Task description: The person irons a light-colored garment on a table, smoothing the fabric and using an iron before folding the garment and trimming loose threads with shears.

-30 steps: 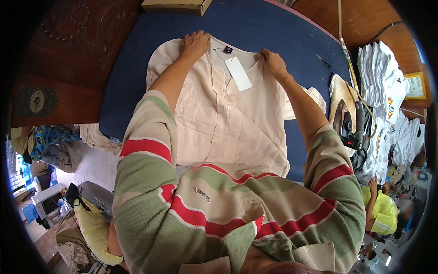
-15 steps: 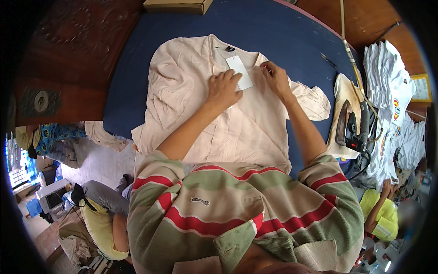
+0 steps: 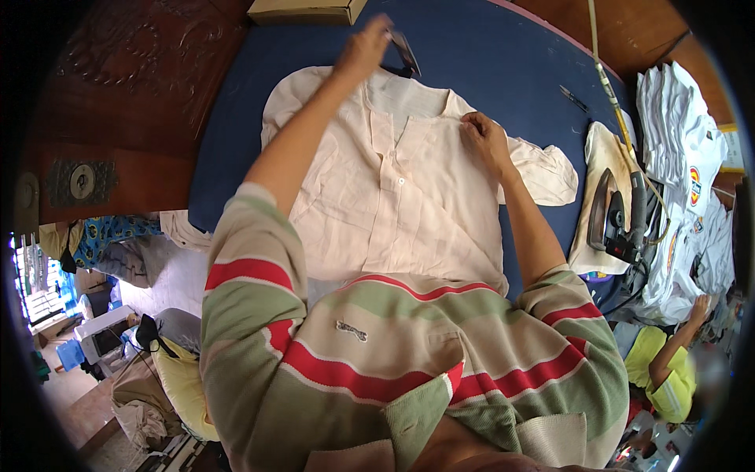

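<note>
One pale shirt (image 3: 429, 197), likely light and soft, best held at the shoulders (image 3: 454, 107); left hand (image 3: 366, 49) beside tag (image 3: 406, 55), right hand (image 3: 486, 143) on cloth, either grip impossible to tell

Lettered marking shows at three o'clock: a round red, yellow and blue emblem (image 3: 694, 186) on the white garments (image 3: 668, 118). Just above it, a yellow-edged sheet (image 3: 732, 148) is too small to read. At six o'clock, the striped shirt (image 3: 393, 307) bears a small dark emblem (image 3: 351, 330). At twelve, the tag (image 3: 406, 55) is blurred, its print indistinguishable.
</note>
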Demonstrator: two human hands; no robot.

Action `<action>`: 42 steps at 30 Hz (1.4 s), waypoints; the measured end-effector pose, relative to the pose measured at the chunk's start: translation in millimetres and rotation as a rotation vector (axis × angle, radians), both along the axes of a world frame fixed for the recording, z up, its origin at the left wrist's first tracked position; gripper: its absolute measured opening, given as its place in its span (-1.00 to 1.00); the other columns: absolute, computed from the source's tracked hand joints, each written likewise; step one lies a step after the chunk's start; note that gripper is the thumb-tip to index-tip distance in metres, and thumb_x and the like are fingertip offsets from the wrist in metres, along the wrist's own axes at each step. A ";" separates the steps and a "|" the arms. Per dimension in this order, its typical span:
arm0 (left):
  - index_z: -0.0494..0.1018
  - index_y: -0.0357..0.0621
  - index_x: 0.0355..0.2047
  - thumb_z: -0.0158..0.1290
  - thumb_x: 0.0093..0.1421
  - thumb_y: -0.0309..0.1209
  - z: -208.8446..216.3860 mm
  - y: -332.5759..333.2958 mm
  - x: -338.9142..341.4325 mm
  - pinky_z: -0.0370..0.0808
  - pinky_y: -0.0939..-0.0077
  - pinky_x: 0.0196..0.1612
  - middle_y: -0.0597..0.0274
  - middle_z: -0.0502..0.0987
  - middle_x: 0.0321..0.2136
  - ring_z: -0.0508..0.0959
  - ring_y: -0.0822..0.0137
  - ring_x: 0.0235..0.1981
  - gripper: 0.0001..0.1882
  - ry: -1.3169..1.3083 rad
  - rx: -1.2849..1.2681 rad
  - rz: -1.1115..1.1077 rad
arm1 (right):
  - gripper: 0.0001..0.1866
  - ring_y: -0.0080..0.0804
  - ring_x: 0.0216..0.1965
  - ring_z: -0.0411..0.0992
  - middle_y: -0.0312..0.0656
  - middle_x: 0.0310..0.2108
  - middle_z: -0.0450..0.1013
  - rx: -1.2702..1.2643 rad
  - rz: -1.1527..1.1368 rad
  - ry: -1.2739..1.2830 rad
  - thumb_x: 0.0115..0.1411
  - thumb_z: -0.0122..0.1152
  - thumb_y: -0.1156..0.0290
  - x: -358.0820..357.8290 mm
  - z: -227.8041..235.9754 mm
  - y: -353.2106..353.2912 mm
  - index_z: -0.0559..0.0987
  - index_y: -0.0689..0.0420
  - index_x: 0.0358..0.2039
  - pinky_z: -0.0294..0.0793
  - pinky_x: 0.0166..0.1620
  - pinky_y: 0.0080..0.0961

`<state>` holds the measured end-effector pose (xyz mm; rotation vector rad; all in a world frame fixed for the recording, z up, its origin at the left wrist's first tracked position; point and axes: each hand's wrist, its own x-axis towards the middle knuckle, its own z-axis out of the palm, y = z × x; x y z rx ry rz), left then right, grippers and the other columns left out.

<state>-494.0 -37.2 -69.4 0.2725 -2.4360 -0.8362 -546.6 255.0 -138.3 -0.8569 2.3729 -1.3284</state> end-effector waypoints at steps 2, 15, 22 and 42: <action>0.16 -0.04 0.16 -0.07 0.22 -0.29 1.1 -17.7 -4.5 0.39 0.32 -0.03 0.05 0.41 0.00 0.48 0.13 -0.05 -0.50 -0.155 0.244 0.109 | -0.78 -0.35 -0.38 0.44 -0.16 -0.38 0.48 0.011 0.023 0.077 0.09 0.08 0.41 1.4 7.7 -2.0 0.52 0.20 -0.25 0.39 -0.26 -0.51; 0.44 -0.06 -0.27 -0.09 0.08 -0.51 -59.7 37.8 70.5 0.42 0.25 -0.17 0.16 0.48 -0.31 0.49 0.10 -0.25 -0.80 -0.408 -0.399 -0.097 | -0.81 -0.14 -0.24 0.42 -0.13 -0.31 0.45 0.109 0.259 0.295 0.06 0.06 0.42 38.6 16.5 -88.3 0.54 0.15 -0.30 0.41 -0.23 -0.30; 0.42 -0.06 -0.24 -0.10 0.08 -0.46 -79.1 19.4 76.4 0.40 0.27 -0.13 0.24 0.51 -0.22 0.52 0.12 -0.28 -0.78 -0.092 -0.224 0.138 | -0.87 -0.10 -0.20 0.36 -0.18 -0.34 0.41 -0.028 0.226 0.504 0.02 0.11 0.44 59.7 13.3 -109.7 0.52 0.14 -0.38 0.39 -0.18 -0.32; 0.31 0.04 0.07 0.02 0.09 -0.25 -44.4 32.3 195.0 0.04 -0.02 0.10 0.25 0.24 0.13 0.21 0.22 0.16 -0.51 -0.358 -0.405 0.295 | -0.63 -0.12 0.06 0.27 -0.13 0.01 0.34 0.003 0.287 0.335 0.00 0.11 0.53 64.1 25.9 -17.9 0.49 0.07 -0.11 0.18 0.10 -0.26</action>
